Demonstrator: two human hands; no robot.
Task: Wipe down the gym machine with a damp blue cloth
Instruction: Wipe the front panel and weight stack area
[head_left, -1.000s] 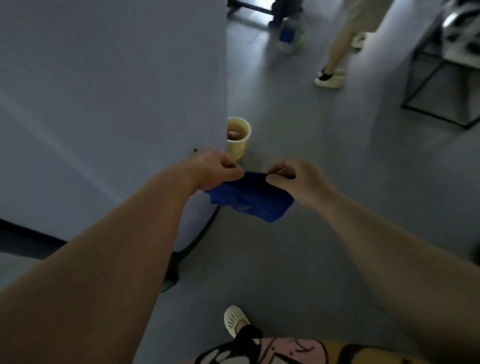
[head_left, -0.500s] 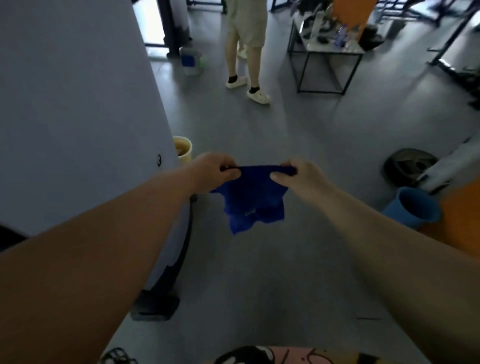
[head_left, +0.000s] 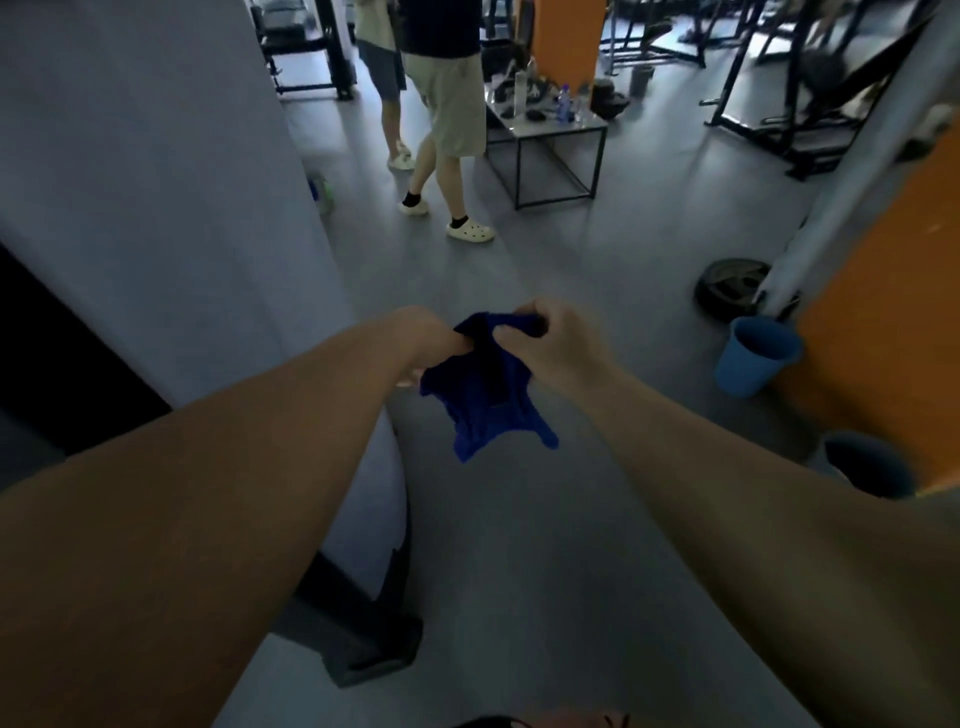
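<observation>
The person stands on a grey gym floor (head_left: 519, 545) with both bare arms stretched forward, and the dark blue woven cloth (head_left: 483, 395) hangs in the air between the two hands, well above the floor. The left hand (head_left: 431, 338) has its fingers curled around the cloth's left upper edge, and the right hand (head_left: 550, 340) is clenched on the bunched top of the cloth, so both hands grasp it. The lower part of the cloth dangles free in loose points and touches nothing.

Judged from this view, the wiping itself has not begun. The cloth is not pressed against any surface; it is being gathered or wrung in mid-air, which reads as preparation. Whether the cloth is already damp cannot be told from the picture. A light blue plastic bucket (head_left: 753, 356) stands on the floor to the right, well apart from the hands, beside an orange panel (head_left: 878, 312).

The large pale grey panel (head_left: 156, 182) at the left, with a black base foot (head_left: 358, 634) near the person's left forearm, may belong to the machine, though this is uncertain. Black steel racks (head_left: 779, 93) stand far back. Two other people's legs (head_left: 441, 130) are seen near a small glass-topped desk (head_left: 550, 140) carrying bottles.

What is left appears to be the whole of the wipe: carrying the cloth to the machine and rubbing down its surfaces.
</observation>
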